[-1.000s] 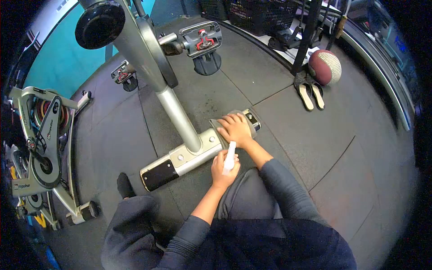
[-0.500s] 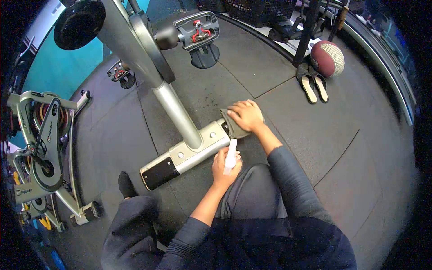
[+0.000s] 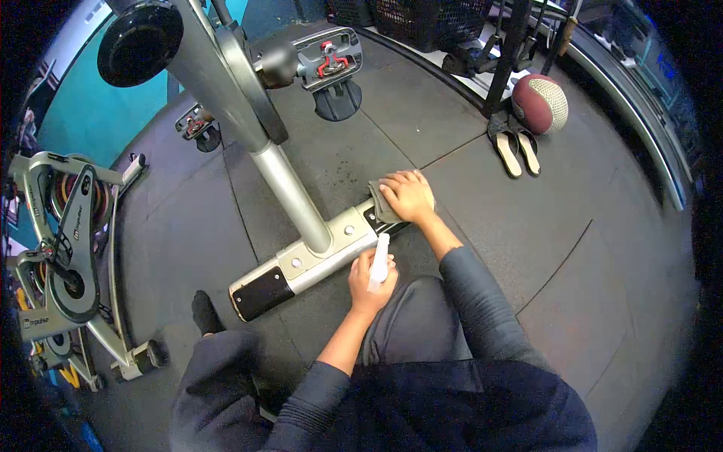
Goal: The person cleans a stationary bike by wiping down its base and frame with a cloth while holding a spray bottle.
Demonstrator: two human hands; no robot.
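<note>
My left hand (image 3: 367,288) is wrapped round a white spray bottle (image 3: 379,262), held upright just in front of the bike's base bar (image 3: 317,264). My right hand (image 3: 409,197) presses a grey-green cloth (image 3: 385,210) onto the right end of that bar, where part of a black end cover shows beside it. The bar is silver, with two round bolts and a black plate (image 3: 262,292) on its left end. A silver post (image 3: 292,188) rises from its middle.
A pedal (image 3: 329,59) of the bike juts out above. Another exercise bike (image 3: 79,248) stands at the left. Black sandals (image 3: 514,147) and a maroon and cream ball (image 3: 540,104) lie at the right, near a rack with black baskets (image 3: 429,22). My socked foot (image 3: 205,312) is left of the bar.
My right hand and the cloth have shifted slightly on the bar's end, showing more of the black cover. The whole view has shifted a little. The bottle stays in my left hand.
</note>
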